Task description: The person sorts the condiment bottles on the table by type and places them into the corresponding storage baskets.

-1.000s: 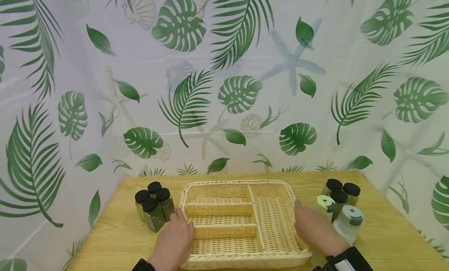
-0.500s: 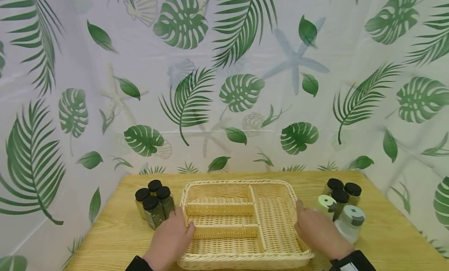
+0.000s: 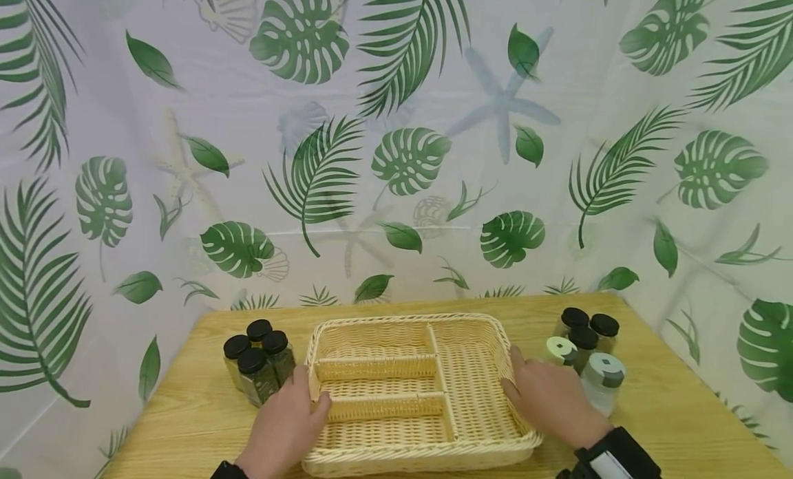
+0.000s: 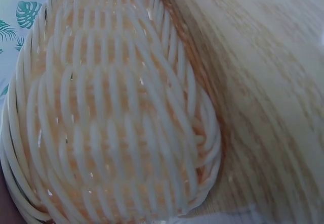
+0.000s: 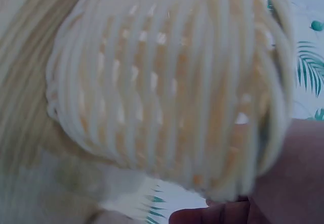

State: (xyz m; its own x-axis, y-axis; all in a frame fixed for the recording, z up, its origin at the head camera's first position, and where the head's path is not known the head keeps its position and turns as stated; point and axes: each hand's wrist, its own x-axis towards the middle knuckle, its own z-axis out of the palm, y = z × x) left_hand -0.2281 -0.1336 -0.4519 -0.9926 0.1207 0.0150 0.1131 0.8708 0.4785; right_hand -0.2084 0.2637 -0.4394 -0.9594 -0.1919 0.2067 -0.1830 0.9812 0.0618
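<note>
A cream woven basket (image 3: 421,458) stands on the wooden table, split by dividers into three stacked compartments on the left and one long one on the right. My left hand (image 3: 281,424) grips its left rim, thumb over the edge toward the inside. On the opposite side my right hand (image 3: 551,400) holds the right rim. The left wrist view is filled by the basket's woven outer wall (image 4: 111,113), close over the wood grain. In the right wrist view, part of my right hand (image 5: 293,178) shows beside the basket wall (image 5: 152,82).
Several black-lidded spice jars (image 3: 257,372) cluster just left of the basket. To its right stand more black-lidded jars (image 3: 582,338), a green-topped shaker (image 3: 560,350) and a white-topped bottle (image 3: 602,382), near my right hand. A leaf-printed cloth (image 3: 403,190) hangs behind the wooden table (image 3: 180,410).
The whole head view has shifted slightly, so jars, basket and hands all appear a bit further left. Both hands keep their hold on the basket's sides.
</note>
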